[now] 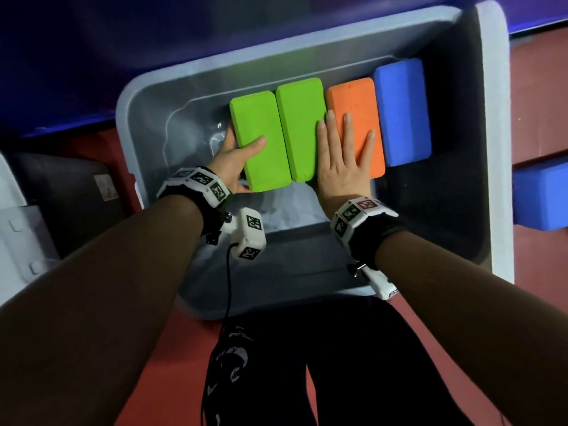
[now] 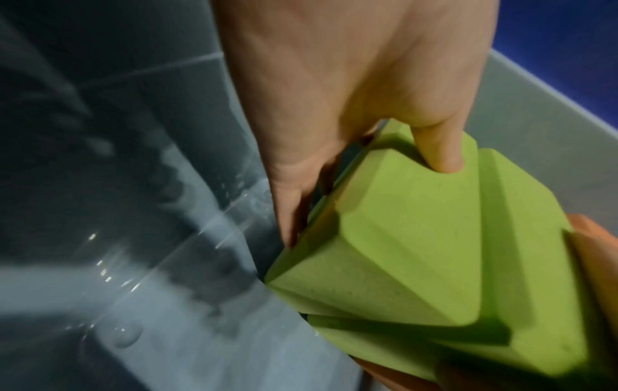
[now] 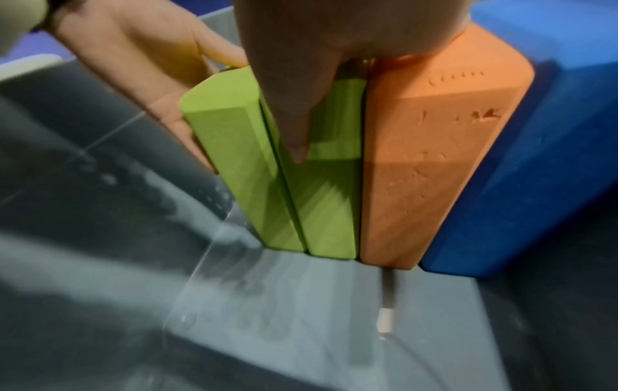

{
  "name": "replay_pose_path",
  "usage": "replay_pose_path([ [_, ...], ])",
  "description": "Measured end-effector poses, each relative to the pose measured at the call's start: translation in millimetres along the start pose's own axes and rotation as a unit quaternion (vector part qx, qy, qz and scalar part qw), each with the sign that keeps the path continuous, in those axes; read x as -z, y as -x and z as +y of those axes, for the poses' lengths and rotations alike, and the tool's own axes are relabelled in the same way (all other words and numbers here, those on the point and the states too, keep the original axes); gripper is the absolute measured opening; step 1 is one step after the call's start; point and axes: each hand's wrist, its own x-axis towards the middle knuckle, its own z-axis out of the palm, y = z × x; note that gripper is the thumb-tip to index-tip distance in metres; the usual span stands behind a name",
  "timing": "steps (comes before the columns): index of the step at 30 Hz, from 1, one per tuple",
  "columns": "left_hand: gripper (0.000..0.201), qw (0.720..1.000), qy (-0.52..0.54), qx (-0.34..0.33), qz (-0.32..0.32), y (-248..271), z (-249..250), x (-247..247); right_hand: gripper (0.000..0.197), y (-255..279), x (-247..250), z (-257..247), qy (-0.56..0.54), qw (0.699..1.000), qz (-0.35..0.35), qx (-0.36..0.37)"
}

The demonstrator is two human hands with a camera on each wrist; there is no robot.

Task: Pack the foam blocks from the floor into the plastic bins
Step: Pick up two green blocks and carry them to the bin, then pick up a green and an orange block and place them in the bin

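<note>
Beside the plastic bin [image 1: 495,149], a second blue block [image 1: 541,196] is cut off by the head view's right edge. The left hand [image 1: 233,158] hides its fingers behind the outer green block [image 1: 261,139]. The bin's floor is blurred in both wrist views.

A dark lid-like panel [image 1: 75,198] (a pale label on it) lies on the red floor [image 1: 159,373] at left. Far behind stands a purple-blue wall [image 1: 92,56].
</note>
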Motion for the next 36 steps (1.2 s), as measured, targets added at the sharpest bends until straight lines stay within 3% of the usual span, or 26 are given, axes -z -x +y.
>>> replay_pose_path([
  [2, 0.059, 1.0, 0.0, -0.017, 0.022, 0.3, 3.0, -4.4, 0.093, -10.0, 6.7, 0.7, -0.019, 0.998, -0.052, 0.006],
  [8, 0.063, 0.992, -0.017, -0.032, 0.117, 0.1, -1.5, -14.1, 0.106, -17.3, 39.1, 3.3, -0.066, 0.983, -0.167, 0.035],
  [13, 0.099, 0.983, -0.089, -0.046, 0.154, -8.7, -6.9, -12.4, 0.109, 21.0, 55.2, 17.1, -0.109, 0.969, -0.22, 0.027],
  [16, 0.076, 0.971, -0.146, -0.065, 0.176, 28.0, 9.2, -28.5, 0.102, 50.1, 69.3, 26.0, -0.127, 0.956, -0.266, -0.006],
  [18, 0.076, 0.956, -0.215, -0.081, 0.179, 48.3, 13.8, -38.1, 0.097, 68.8, 83.5, 31.6, -0.147, 0.944, -0.293, -0.039],
  [20, 0.08, 0.934, -0.308, -0.083, 0.16, 73.7, 18.3, -53.0, 0.09, 88.6, 101.9, 38.7, -0.172, 0.93, -0.313, -0.083],
  [22, 0.068, 0.911, -0.389, -0.074, 0.116, 91.0, 23.3, -65.8, 0.083, 100.3, 113.1, 40.2, -0.202, 0.915, -0.326, -0.124],
  [26, 0.062, 0.871, -0.478, -0.111, 0.027, 132.8, 28.4, -114.3, 0.075, 129.9, 132.9, 58.2, -0.304, 0.867, -0.321, -0.231],
  [29, 0.06, 0.823, -0.541, -0.171, -0.036, 158.4, 17.2, -158.2, 0.058, 168.0, 141.5, 78.9, -0.375, 0.815, -0.318, -0.307],
  [32, 0.055, 0.776, -0.583, -0.219, -0.097, 179.1, -0.7, -192.0, 0.06, 211.8, 144.6, 88.0, -0.413, 0.782, -0.302, -0.355],
  [36, 0.053, 0.706, -0.648, -0.237, -0.16, 210.6, -45.8, -240.9, 0.058, 288.7, 134.7, 93.9, -0.451, 0.731, -0.25, -0.447],
])
